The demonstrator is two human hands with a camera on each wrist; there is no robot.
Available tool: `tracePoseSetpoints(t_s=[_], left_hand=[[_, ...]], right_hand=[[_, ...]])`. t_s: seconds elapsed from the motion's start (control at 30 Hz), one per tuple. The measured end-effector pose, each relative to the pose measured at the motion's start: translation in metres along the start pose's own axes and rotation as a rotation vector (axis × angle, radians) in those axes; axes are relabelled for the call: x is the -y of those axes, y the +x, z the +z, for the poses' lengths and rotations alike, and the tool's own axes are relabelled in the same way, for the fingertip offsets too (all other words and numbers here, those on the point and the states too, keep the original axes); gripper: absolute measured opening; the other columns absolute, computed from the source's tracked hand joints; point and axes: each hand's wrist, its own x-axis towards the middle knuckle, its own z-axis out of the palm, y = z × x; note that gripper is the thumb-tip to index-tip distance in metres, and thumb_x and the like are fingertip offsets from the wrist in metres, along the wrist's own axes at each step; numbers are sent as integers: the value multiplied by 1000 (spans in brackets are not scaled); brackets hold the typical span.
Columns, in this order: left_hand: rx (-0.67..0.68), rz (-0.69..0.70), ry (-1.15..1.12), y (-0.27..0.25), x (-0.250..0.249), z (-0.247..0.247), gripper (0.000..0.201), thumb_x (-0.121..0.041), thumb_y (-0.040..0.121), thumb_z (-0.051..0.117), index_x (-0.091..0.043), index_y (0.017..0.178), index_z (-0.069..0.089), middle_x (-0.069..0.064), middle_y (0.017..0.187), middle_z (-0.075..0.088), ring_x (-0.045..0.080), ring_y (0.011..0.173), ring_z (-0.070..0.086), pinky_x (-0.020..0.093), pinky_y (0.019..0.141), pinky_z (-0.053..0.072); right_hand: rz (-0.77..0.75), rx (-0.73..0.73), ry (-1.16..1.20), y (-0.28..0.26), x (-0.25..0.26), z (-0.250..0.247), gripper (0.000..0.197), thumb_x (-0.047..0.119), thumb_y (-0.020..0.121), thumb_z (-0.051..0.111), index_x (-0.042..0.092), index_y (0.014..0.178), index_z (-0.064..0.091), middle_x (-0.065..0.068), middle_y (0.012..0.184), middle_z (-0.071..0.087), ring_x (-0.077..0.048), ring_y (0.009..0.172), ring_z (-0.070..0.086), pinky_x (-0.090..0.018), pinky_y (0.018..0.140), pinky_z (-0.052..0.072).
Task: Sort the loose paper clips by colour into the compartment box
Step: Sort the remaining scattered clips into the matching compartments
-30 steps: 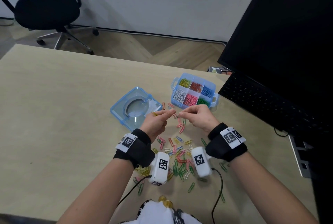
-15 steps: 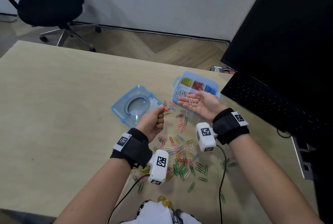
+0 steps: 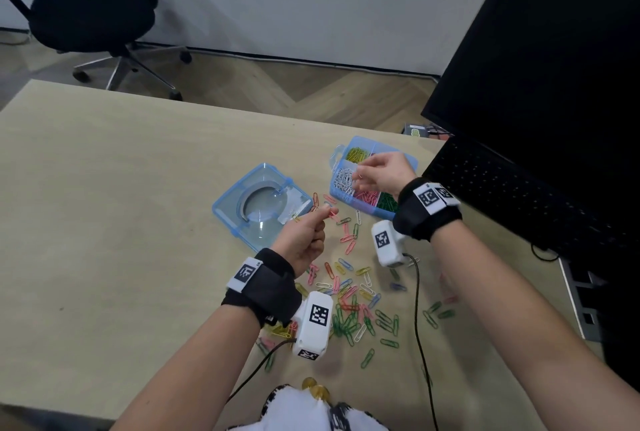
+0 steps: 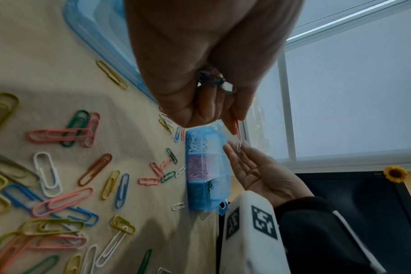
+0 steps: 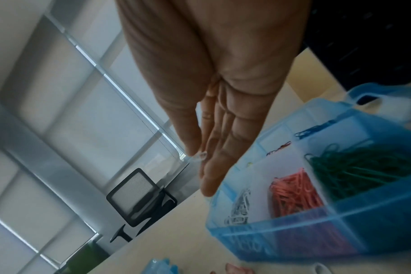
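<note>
The blue compartment box (image 3: pixel 363 207) stands open with yellow, white, pink, green, red and blue clips sorted in its cells. My right hand (image 3: pixel 360 176) hovers over the white cell and pinches a white paper clip (image 5: pixel 199 157) between thumb and fingers. My left hand (image 3: pixel 323 217) is held above the table beside the lid, fingers curled, pinching an orange-red clip (image 4: pixel 237 129), with a few more clips tucked in its fist. Loose clips (image 3: pixel 349 306) of mixed colours lie scattered between my wrists. In the left wrist view the box (image 4: pixel 200 196) shows beyond my fingers.
The box's clear blue lid (image 3: pixel 263 205) lies left of the box. A black keyboard (image 3: pixel 502 195) and a monitor (image 3: pixel 554 66) stand on the right. Wrist camera cables trail across the near table. An office chair (image 3: pixel 93 14) stands beyond the far edge.
My right hand turned over from palm up with the white clip lying in it, and moved back over the box, now pinching that clip. The left hand has barely moved.
</note>
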Motion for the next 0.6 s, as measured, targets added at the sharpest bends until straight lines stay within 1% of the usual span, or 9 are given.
tracePoseSetpoints(t_s=[0.1, 0.17, 0.27, 0.3, 0.37, 0.43, 0.5, 0.57, 0.6], left_hand=[[-19, 11, -16, 1, -2, -3, 11, -24, 92, 61, -14, 96, 63, -10, 50, 28, 4, 40, 23, 11, 35, 20], [-34, 23, -25, 2, -5, -5, 9, -25, 91, 63, -16, 93, 61, -10, 51, 28, 4, 40, 23, 12, 35, 20], [-42, 48, -31, 4, -6, -6, 12, -28, 91, 63, -18, 83, 61, -9, 54, 27, 5, 41, 22, 12, 36, 18], [-44, 51, -23, 6, -5, -6, 13, -28, 91, 63, -19, 82, 62, -9, 54, 27, 5, 41, 22, 13, 37, 18], [-46, 51, 2, 8, -3, -4, 13, -29, 91, 63, -17, 84, 63, -9, 53, 28, 4, 41, 23, 13, 38, 18], [-43, 43, 42, 10, -2, -2, 13, -29, 90, 64, -17, 85, 61, -10, 51, 29, 4, 41, 24, 13, 39, 19], [-29, 29, 81, 9, -2, 0, 17, -32, 91, 62, -16, 85, 61, -9, 54, 28, 3, 42, 24, 13, 39, 20], [-9, -10, 60, 6, -5, 1, 31, -40, 96, 53, -12, 92, 67, -7, 58, 30, 3, 46, 26, 12, 41, 22], [7, -40, 18, 5, -8, 0, 41, -43, 98, 45, -9, 98, 68, -6, 59, 34, 3, 48, 29, 12, 42, 25]], right_hand=[[-64, -80, -194, 9, 4, 8, 18, 18, 90, 64, 6, 105, 65, -11, 99, 69, -20, 80, 70, -33, 79, 58], [-114, -90, -305, 1, 4, 10, 17, 22, 90, 64, 12, 103, 67, -4, 96, 69, -16, 81, 69, -31, 78, 57], [-76, 181, -314, -29, 0, 18, 21, 23, 89, 65, 5, 101, 69, -7, 90, 72, -11, 68, 66, -22, 63, 54], [-55, 266, -303, -39, -1, 21, 21, 22, 89, 67, 4, 99, 69, -8, 89, 72, -11, 67, 66, -21, 63, 54], [-62, 322, -274, -52, -5, 24, 18, 18, 87, 69, 3, 98, 70, -9, 87, 73, -10, 64, 66, -24, 67, 55], [-89, 282, -258, -55, -9, 24, 15, 12, 86, 70, 1, 96, 69, -13, 86, 73, -8, 59, 65, -22, 63, 53], [-103, 253, -284, -55, -11, 22, 12, 10, 85, 70, 0, 93, 69, -13, 81, 72, -5, 54, 63, -16, 54, 50], [-92, 208, -323, -50, -13, 16, 8, 12, 84, 71, 4, 85, 69, -6, 73, 70, -4, 51, 60, -13, 50, 45], [-89, 145, -354, -45, -13, 12, 8, 14, 83, 72, 7, 80, 69, -2, 69, 68, -4, 51, 59, -12, 50, 43]])
